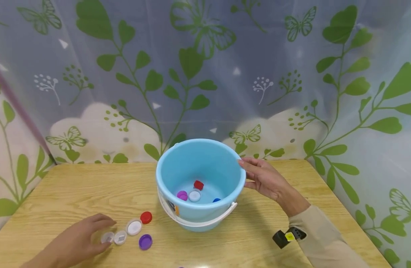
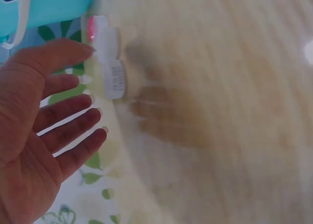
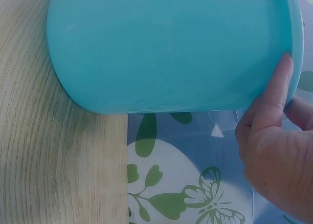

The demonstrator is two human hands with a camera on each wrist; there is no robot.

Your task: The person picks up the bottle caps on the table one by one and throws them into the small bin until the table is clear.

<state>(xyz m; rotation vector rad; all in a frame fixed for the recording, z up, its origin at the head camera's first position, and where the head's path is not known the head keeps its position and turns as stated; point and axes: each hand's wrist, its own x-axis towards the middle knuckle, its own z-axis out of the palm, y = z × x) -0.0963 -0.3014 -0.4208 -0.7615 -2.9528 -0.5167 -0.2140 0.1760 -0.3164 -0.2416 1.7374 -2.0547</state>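
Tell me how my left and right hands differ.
Your left hand is empty, near the translucent caps; your right hand grips the light-blue bucket by its rim. The left hand is nearer you, low over the table; the right hand is farther forward and higher. Both are bare.

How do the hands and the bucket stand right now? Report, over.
Left hand beside loose caps, gripping nothing. Right hand holding bucket by its rim. Several caps inside. Handle down outside, not across the mouth.
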